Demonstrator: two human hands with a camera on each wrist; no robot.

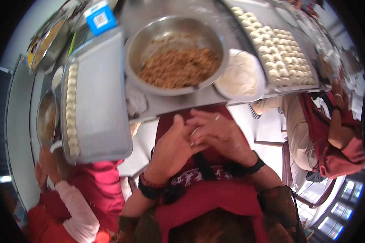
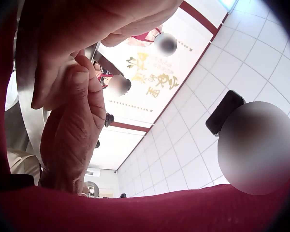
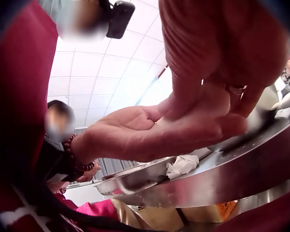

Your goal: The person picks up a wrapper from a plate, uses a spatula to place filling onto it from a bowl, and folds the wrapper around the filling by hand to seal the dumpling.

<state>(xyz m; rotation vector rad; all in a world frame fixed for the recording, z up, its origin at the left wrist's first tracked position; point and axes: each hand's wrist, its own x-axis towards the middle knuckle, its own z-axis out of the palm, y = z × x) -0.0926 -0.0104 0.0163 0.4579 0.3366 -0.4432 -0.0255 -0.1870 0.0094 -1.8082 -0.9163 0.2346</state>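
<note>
My two hands meet above the apron at the table's front edge. The left hand [image 1: 172, 148] has its thumb up and fingers fairly straight. Fingers of the right hand [image 1: 225, 137], with a ring on one, curl round the left fingers; in the right wrist view its thumb presses the left hand [image 3: 135, 133]. Anything small between them is hidden. Straight ahead stands a large metal bowl [image 1: 134, 77] with brown minced filling [image 1: 180, 67]. Beside it is a white plate [image 1: 261, 87] of pale, round dough wrappers [image 1: 239, 75].
A metal tray [image 1: 97, 101] at left has one row of dumplings [image 1: 71, 109]; another tray [image 1: 298, 87] at right has several rows. A crumpled white cloth or paper [image 1: 136, 101] lies by the bowl. People sit at left [image 1: 75, 206] and right [image 1: 336, 133]. A blue QR-code sign [image 1: 100, 19] stands behind.
</note>
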